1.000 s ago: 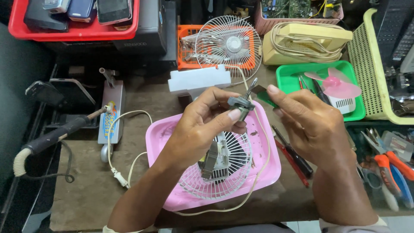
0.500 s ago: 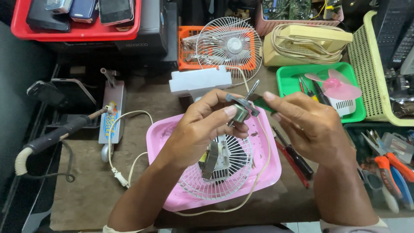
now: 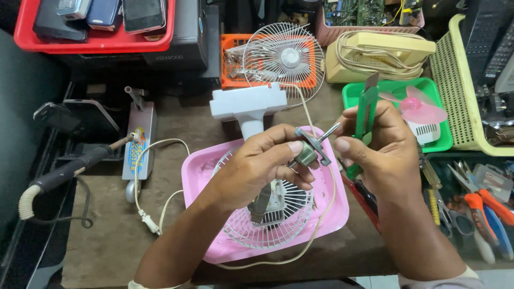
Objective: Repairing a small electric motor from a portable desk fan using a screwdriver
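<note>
My left hand (image 3: 259,166) grips a small metal fan motor part (image 3: 310,149) with a shaft sticking out to the right, held above a pink tray (image 3: 199,176). In the tray lies a white fan grille (image 3: 267,225) with a motor housing. My right hand (image 3: 375,147) holds a green utility knife (image 3: 365,115) upright, its blade pointing up, just right of the shaft tip. A white cord (image 3: 155,187) runs from the tray to a plug on the table.
A white fan base (image 3: 247,107) and a second wire grille (image 3: 284,59) stand behind the tray. A green tray (image 3: 353,93) holds a pink fan blade (image 3: 423,107). A soldering iron (image 3: 69,171) lies left. Pliers and cutters (image 3: 476,206) lie right. Baskets line the back.
My right hand has drawn back from the motor part and tipped the green knife upright. The left hand has turned the part so its shaft points right.
</note>
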